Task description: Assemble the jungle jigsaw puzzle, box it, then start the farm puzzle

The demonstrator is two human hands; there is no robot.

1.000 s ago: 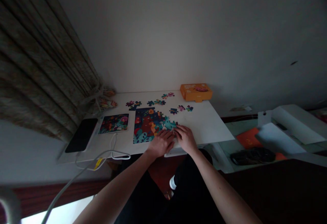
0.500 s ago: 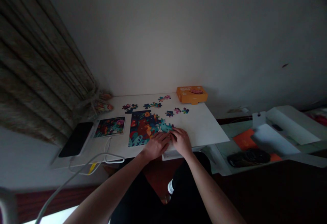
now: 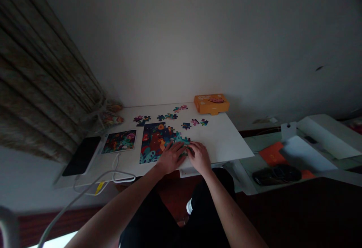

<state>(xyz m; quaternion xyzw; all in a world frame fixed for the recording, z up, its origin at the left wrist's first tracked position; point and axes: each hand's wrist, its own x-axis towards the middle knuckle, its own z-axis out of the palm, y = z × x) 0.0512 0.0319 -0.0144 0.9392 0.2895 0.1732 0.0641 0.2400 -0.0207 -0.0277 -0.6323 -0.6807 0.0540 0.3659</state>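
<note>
A partly assembled colourful jigsaw puzzle (image 3: 154,139) lies on the white table (image 3: 226,138). My left hand (image 3: 171,156) rests on the puzzle's lower right part, fingers spread flat over the pieces. Beside it, my right hand (image 3: 199,156) lies at the puzzle's right edge with its fingers bent down onto the table or pieces. Whether it holds a piece is hidden. Several loose puzzle pieces (image 3: 186,125) lie scattered behind the puzzle.
An orange box (image 3: 211,103) sits at the table's back right corner. A picture card (image 3: 119,141) and a black phone (image 3: 82,160) lie at the left, with white cables (image 3: 113,172). A curtain (image 3: 42,82) hangs at the left. A side surface holds white paper (image 3: 302,153) and dark objects.
My left hand has slid up and left further onto the puzzle. My right hand stays at the puzzle's right edge. The view has shifted slightly.
</note>
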